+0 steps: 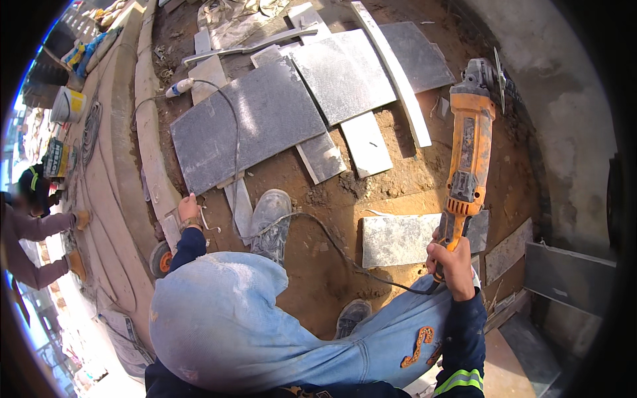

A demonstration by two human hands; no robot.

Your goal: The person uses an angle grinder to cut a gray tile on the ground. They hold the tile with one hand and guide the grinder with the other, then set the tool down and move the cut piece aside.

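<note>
My right hand [452,262] grips the rear handle of an orange angle grinder [468,142], held out over the ground with its cutting disc [497,78] at the far end. The grinder's black cable [332,239] runs back across the dirt, over a large grey stone slab [249,123], to a plug [179,86]. My left hand [189,211] rests on a small stone piece by the concrete curb [149,142], holding nothing that I can make out. My bent knees in dusty blue jeans fill the lower middle. One grey shoe [272,222] stands on the dirt.
Several grey granite slabs and white strips [391,73] lie on brown dirt ahead. A smaller pale slab [398,239] lies near my right hand. A curved concrete wall [570,119] rises on the right. Another person [33,225] crouches at far left, near a bucket [66,105].
</note>
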